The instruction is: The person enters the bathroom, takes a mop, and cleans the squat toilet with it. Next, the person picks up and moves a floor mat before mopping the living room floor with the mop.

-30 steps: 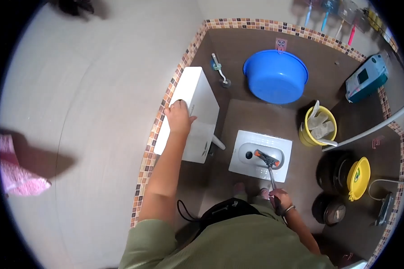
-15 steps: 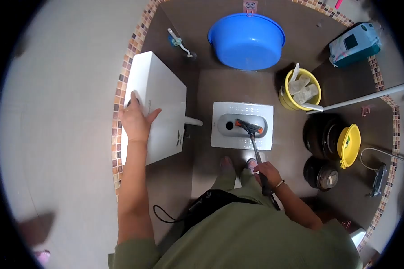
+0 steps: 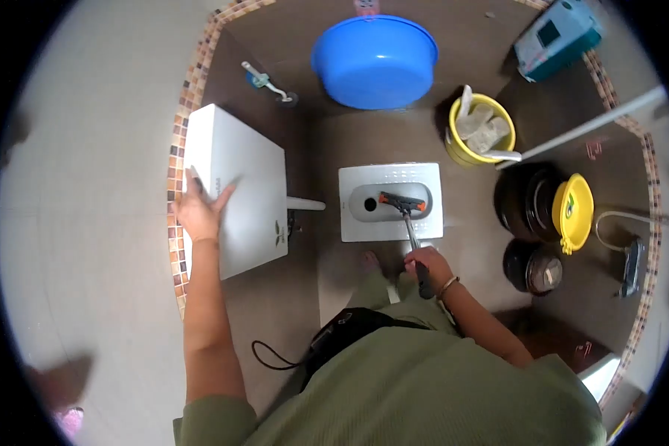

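One white cistern [image 3: 249, 186] is sitting against the side wall, and the left hand [image 3: 198, 212] is lying across its upper edge, thumb and fingers spreading apart and clenching nothing; whether it is pressing down, I cannot tell. The right hand [image 3: 429, 262] is grasping a long-handled scraper [image 3: 412, 236], its fingers wrapping around the dark grip, while a bracelet [image 3: 449, 285] is circling the wrist. The scraper's dark head, showing orange at both ends, is pointing away from the body and hovering over or resting in the grey bowl of the squat toilet [image 3: 354, 229]; which of the two, I cannot tell. The drain hole [image 3: 370, 204] is showing just beside the head.

A white pipe [image 3: 306, 204] is jutting out by the cistern, on the side facing the toilet. Beyond, a blue basin [image 3: 375, 63] is hanging on the far wall, and a yellow bucket [image 3: 464, 152] is holding crumpled pale things, too indistinct for naming. Over on the right, a yellow bowl [image 3: 578, 212] is leaning beside dark round vessels [image 3: 513, 193], and a smaller dark pot [image 3: 528, 267] is standing near them. A pale pole [image 3: 587, 126] is slanting up past the bucket, and a teal container [image 3: 561, 44] is sitting at the upper right. The person is wearing a green shirt [image 3: 424, 386] and a black waist bag [image 3: 342, 334].
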`<state>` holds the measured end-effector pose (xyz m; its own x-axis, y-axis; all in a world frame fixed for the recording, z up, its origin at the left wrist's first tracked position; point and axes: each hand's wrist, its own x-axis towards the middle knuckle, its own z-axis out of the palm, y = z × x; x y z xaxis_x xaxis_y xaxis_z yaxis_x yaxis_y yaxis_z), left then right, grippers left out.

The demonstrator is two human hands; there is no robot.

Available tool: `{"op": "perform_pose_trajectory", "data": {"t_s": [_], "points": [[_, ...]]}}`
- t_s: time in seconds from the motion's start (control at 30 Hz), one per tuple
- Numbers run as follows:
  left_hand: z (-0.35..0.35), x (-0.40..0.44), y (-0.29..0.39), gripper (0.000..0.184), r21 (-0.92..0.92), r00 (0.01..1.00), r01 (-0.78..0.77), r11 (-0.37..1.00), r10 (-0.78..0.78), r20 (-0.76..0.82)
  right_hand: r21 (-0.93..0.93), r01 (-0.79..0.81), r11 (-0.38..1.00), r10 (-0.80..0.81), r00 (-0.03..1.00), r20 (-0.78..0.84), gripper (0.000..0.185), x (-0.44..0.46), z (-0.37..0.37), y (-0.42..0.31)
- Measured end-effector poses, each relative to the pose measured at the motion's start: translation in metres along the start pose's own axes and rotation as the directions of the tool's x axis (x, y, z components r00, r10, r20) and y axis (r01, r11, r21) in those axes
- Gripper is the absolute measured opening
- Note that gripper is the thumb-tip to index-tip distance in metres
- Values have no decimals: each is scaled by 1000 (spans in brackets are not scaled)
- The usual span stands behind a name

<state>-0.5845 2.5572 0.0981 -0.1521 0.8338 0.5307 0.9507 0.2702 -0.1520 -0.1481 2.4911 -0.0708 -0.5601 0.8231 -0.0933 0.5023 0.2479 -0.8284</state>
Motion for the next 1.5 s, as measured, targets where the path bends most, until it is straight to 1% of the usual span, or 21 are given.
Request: {"op": "perform_pose_trajectory", "data": {"t_s": [0.13,0.2,0.27,0.33,0.37,0.4,0.47,0.5,0.53,0.6,0.67,0.77,0.9,0.97,1.03,1.13,1.2,1.27,1.3,1.37,1.5], "points": [[1,-3,3,80,45,995,92,995,-93,20,-67,-57,996,38,968,-248,26,-45,-2,28],[-4,0,8,79,40,967,212,976,-215,137,290,-427,857,385,903,190,35,-60,-10,29],[-6,-2,13,72,117,992,123,985,-118,-52,298,-438,848,380,895,235,39,-68,-8,25],[-14,-6,22,67,89,999,-39,995,41,-24,771,-626,-115,416,674,610,32,-68,11,36],[-10,-6,31,62,63,982,-186,981,186,-3,821,-546,168,403,798,448,28,-70,16,24],[5,-6,47,62,35,977,-213,976,213,13,828,-543,141,433,786,442,28,-70,15,15],[40,-20,90,54,-499,952,-277,821,304,-28,885,-433,-171,513,728,455,34,-68,9,-2],[61,-28,118,53,-604,930,-196,773,341,135,897,-364,-250,587,680,440,39,-68,7,-12],[86,-38,149,52,-684,877,-97,723,387,284,899,-356,-255,601,670,436,39,-71,4,-19],[146,-70,193,51,-753,680,-102,651,598,425,828,-30,-559,583,697,418,47,-85,1,-26],[180,-92,225,51,-745,334,-136,653,738,586,848,-93,-522,620,642,452,51,-101,2,-36],[229,-139,256,45,-665,-91,-264,698,669,738,836,-255,-487,624,568,537,58,-99,22,-31],[247,-205,266,37,-784,-43,123,608,793,608,725,-536,-433,649,373,663,41,-76,97,43],[261,-217,267,38,-868,-299,74,492,841,451,668,-605,-433,668,282,689,28,-59,122,93],[253,-181,271,42,-889,-391,-71,453,807,442,784,-378,-493,732,307,608,36,-52,147,130],[306,-158,284,55,-847,-533,-353,398,658,532,769,-338,-543,702,320,636,37,-43,170,133],[351,-158,303,66,-774,-384,-413,480,679,626,767,-199,-610,687,349,637,35,-53,186,123],[423,-185,323,66,-749,-281,-343,566,699,657,544,297,-785,611,515,601,30,-72,207,119],[441,-198,335,66,-748,-300,-346,567,688,661,527,304,-793,603,511,612,30,-78,211,116],[464,-238,363,67,-683,-79,-59,728,678,731,464,350,-814,568,651,504,23,-90,209,112],[513,-350,394,69,-660,-174,137,739,674,718,544,213,-812,566,517,643,30,-85,191,121]]}}
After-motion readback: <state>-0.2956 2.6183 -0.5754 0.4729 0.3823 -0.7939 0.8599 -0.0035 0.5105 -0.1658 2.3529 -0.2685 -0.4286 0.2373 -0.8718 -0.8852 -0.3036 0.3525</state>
